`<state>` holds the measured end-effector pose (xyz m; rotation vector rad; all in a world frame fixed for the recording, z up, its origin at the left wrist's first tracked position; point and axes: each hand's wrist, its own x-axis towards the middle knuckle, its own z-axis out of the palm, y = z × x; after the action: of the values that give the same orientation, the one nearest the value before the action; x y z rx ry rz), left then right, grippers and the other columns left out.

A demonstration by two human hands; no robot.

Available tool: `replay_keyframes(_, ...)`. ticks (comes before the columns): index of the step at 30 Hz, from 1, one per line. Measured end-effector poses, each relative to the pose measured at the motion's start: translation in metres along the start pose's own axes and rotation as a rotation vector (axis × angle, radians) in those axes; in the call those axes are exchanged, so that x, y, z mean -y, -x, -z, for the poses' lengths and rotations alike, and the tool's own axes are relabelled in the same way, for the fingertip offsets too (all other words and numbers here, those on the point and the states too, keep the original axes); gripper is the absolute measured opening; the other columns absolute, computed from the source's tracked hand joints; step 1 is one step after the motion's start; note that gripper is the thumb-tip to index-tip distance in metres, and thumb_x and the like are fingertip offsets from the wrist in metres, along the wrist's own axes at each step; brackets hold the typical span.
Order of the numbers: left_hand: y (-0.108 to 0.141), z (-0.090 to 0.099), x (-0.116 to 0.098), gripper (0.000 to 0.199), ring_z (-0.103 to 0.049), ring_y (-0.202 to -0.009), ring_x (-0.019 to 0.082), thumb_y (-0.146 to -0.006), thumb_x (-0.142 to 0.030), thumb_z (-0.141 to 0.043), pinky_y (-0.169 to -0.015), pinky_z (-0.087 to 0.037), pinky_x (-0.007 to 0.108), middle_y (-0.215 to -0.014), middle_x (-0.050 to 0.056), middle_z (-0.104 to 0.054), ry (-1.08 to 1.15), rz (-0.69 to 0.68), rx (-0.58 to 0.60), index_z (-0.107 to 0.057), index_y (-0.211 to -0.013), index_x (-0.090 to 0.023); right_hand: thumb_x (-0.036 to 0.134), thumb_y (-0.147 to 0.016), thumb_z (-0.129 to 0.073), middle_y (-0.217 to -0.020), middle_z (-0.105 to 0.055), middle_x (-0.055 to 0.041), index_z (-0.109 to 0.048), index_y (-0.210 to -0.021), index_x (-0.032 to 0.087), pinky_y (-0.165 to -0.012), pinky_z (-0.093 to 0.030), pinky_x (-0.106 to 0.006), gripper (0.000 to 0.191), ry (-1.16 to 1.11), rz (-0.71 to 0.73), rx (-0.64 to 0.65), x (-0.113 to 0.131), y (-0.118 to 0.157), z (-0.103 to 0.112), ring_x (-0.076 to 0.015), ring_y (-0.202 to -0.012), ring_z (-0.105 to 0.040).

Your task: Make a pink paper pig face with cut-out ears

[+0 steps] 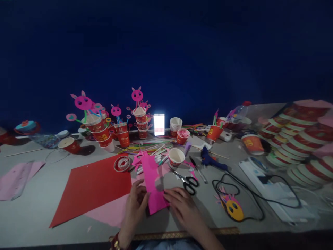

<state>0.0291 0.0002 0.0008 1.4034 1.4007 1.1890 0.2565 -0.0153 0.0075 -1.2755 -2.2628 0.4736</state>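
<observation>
Sheet (151, 173), plain pink, lies front-centre on table (31, 215); left hand (136, 203) grips its left edge, right hand (186, 208) its right edge. Side notched, so cutting looks begun, not complete. Scissors (185, 180) lie unheld at right. Rabbit-faced cups (101, 133) behind look finished.
</observation>
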Motion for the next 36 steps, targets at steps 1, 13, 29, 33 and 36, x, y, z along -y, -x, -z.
replay_keyframes(1, -0.001, 0.004, -0.001, 0.046, -0.066, -0.065, 0.017, -0.089, -0.041, -0.061, -0.056, -0.051, 0.025, -0.08, 0.001, -0.065, 0.02, 0.004, -0.039, -0.047, -0.127, -0.02, 0.009, -0.092, -0.05, -0.129, -0.068, -0.0043, -0.062, -0.13, 0.028, -0.101, -0.05, -0.041, 0.045, 0.014, -0.004, -0.047, -0.006, 0.0, 0.004, -0.0225, -0.117, -0.058)
replay_keyframes(13, -0.013, 0.027, -0.012, 0.059, -0.061, -0.059, 0.011, -0.076, -0.039, -0.08, -0.052, -0.051, 0.019, -0.083, -0.002, -0.067, 0.38, 0.082, -0.361, -0.053, -0.127, -0.025, 0.022, -0.093, -0.05, -0.106, -0.069, -0.0099, -0.061, -0.107, 0.023, -0.079, -0.058, -0.038, 0.019, 0.277, -0.282, -0.215, -0.063, 0.019, 0.023, -0.0258, -0.094, -0.07)
replay_keyframes(29, -0.02, 0.002, -0.024, 0.037, -0.067, -0.072, 0.024, -0.085, -0.044, -0.061, -0.073, -0.055, 0.036, -0.068, 0.01, -0.072, 0.546, 0.249, 0.025, -0.073, -0.067, -0.014, 0.055, -0.077, -0.072, -0.094, -0.074, -0.0073, -0.07, -0.102, 0.022, -0.06, -0.058, -0.034, 0.042, -0.905, -0.675, -0.119, -0.055, 0.032, 0.033, -0.0209, -0.066, -0.068)
replay_keyframes(33, -0.021, -0.001, -0.017, 0.04, -0.069, -0.081, 0.027, -0.089, -0.048, -0.056, -0.084, -0.055, 0.04, -0.076, 0.01, -0.075, 0.402, 0.197, 0.034, -0.074, -0.072, -0.017, 0.058, -0.068, -0.081, -0.092, -0.074, -0.0068, -0.071, -0.102, 0.021, -0.06, -0.057, -0.036, 0.051, -1.282, -0.786, -0.133, -0.03, 0.024, 0.015, -0.0187, -0.059, -0.066)
replay_keyframes(36, -0.019, -0.002, -0.012, 0.045, -0.07, -0.086, 0.027, -0.092, -0.051, -0.049, -0.092, -0.054, 0.041, -0.079, 0.009, -0.076, 0.295, 0.172, 0.05, -0.075, -0.073, -0.019, 0.053, -0.071, -0.083, -0.09, -0.073, -0.0079, -0.069, -0.099, 0.018, -0.062, -0.056, -0.033, 0.046, -1.504, -0.751, -0.068, -0.007, 0.013, 0.005, -0.0195, -0.065, -0.069)
